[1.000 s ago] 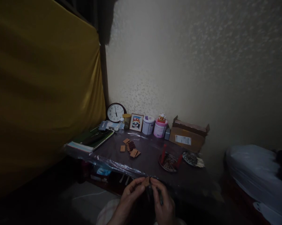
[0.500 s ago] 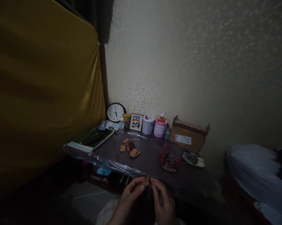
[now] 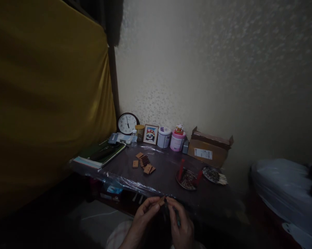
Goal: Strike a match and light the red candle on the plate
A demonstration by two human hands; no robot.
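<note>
My left hand pinches a small tan square piece between thumb and fingers, close to the table's front edge. Beside it, my right hand is closed on a thin dark tool with a greenish part; its dark tip meets the piece or lies very near it, and its kind is too dim to tell. Farther back on the table lie similar tan squares with small marks, loosely piled with a row of dark-edged pieces. One more tan square lies apart to the left.
Right of the pile, a round dish holds dark bits and two red sticks. Near it is a plate with pale sticks. A clock, framed panda picture, two tubs and a cardboard box line the wall; books lie left.
Both hands stay at nearly the same place, with the right fingers shifted slightly and more of the greenish part showing. The tan piece is tilted a little differently. The view has moved very slightly.
</note>
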